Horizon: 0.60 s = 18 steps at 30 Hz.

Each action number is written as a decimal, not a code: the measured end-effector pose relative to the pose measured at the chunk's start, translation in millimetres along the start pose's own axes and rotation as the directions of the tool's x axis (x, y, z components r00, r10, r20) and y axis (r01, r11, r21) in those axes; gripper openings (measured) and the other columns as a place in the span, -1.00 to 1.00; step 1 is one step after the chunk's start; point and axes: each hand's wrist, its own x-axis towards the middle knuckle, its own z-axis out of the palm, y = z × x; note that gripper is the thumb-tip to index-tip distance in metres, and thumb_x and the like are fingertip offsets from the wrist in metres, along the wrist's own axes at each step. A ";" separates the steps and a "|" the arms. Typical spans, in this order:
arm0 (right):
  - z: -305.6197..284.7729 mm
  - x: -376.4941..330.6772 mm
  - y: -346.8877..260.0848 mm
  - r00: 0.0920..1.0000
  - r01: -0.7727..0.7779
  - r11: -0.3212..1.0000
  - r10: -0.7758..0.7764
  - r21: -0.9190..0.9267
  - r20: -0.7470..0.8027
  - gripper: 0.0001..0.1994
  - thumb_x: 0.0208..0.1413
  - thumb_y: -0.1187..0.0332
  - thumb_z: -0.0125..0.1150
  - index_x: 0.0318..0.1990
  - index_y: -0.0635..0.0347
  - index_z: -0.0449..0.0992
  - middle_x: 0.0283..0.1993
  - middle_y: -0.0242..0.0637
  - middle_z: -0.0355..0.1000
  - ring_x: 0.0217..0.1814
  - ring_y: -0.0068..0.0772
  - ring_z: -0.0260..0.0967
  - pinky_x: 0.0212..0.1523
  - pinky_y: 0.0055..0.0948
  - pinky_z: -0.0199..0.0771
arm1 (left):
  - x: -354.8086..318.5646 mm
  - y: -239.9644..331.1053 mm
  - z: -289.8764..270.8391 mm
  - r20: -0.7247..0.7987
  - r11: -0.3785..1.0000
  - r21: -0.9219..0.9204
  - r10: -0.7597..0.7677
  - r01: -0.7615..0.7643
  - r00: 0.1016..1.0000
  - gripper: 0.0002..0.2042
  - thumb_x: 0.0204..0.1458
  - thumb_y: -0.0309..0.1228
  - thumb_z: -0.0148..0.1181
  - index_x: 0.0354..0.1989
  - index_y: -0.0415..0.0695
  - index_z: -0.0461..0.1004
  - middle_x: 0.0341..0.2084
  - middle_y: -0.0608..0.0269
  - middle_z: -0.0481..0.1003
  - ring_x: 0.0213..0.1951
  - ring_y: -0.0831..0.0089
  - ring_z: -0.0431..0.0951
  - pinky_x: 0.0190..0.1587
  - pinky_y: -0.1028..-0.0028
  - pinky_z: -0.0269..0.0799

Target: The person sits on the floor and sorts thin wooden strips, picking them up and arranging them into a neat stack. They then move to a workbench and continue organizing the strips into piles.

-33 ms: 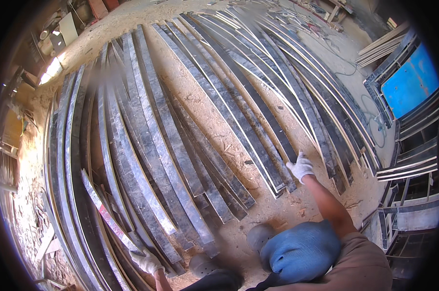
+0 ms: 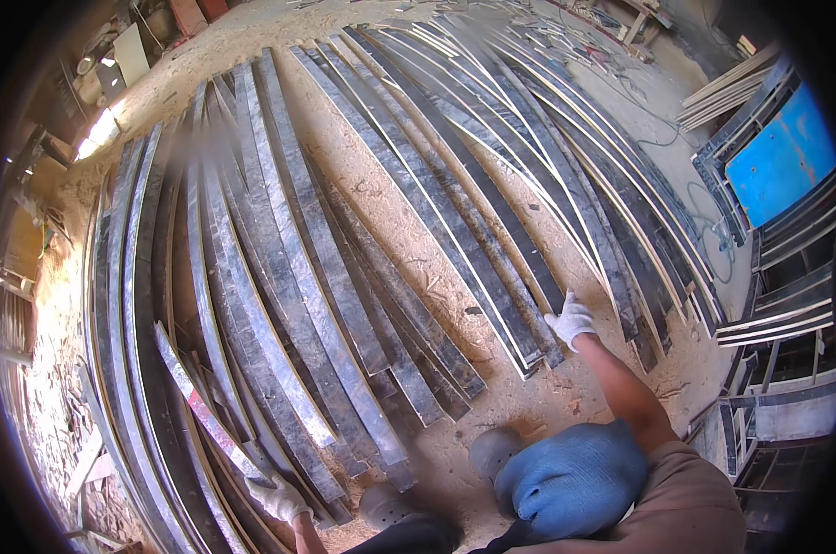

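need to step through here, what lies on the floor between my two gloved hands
In the head view, a fan of long dark planks on sawdust floor lies between the left hand and right hand.

No packages, labels, signs or screens are in view.

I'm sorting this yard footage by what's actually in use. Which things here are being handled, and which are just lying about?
In hand:
- left hand, gloved, on a long dark plank at lower left
- right hand, gloved, on the end of a dark strip in the right-hand row

Lying about:
- blue panel in stacked frames
- pale boards at upper right
- sawdust floor
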 end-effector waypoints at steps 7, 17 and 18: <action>0.5 -15.6 -52.0 0.958 0.280 0.959 -0.282 -0.042 -0.051 -0.63 -0.06 0.35 0.32 -0.02 0.09 0.54 -0.02 0.02 0.57 -0.08 0.14 0.58 -0.09 0.06 0.57 | 10.6 -33.0 7.0 -0.058 0.999 0.014 0.038 -0.038 0.998 -0.34 0.29 -0.28 0.24 0.50 -0.16 0.14 0.28 -0.13 0.40 0.26 -0.12 0.46 0.26 0.09 0.41; -26.7 -49.4 -67.7 0.929 0.356 0.933 -0.359 0.051 0.089 -0.11 0.29 -0.12 0.18 0.63 0.00 -0.08 0.29 0.21 0.33 0.07 0.32 0.49 0.02 0.17 0.53 | 7.0 -27.8 3.5 -0.092 0.999 0.014 0.036 -0.035 0.995 -0.35 0.28 -0.24 0.23 0.48 -0.20 0.19 0.28 -0.16 0.42 0.25 -0.12 0.49 0.26 0.13 0.39; -29.6 -54.9 -69.0 0.923 0.365 0.929 -0.369 0.059 0.106 -0.10 0.29 -0.13 0.18 0.63 0.01 -0.08 0.29 0.22 0.33 0.07 0.33 0.50 0.02 0.17 0.53 | 7.6 -28.8 2.6 -0.090 0.999 0.018 0.033 -0.032 0.995 -0.35 0.28 -0.25 0.23 0.48 -0.20 0.19 0.28 -0.16 0.42 0.25 -0.12 0.49 0.26 0.13 0.39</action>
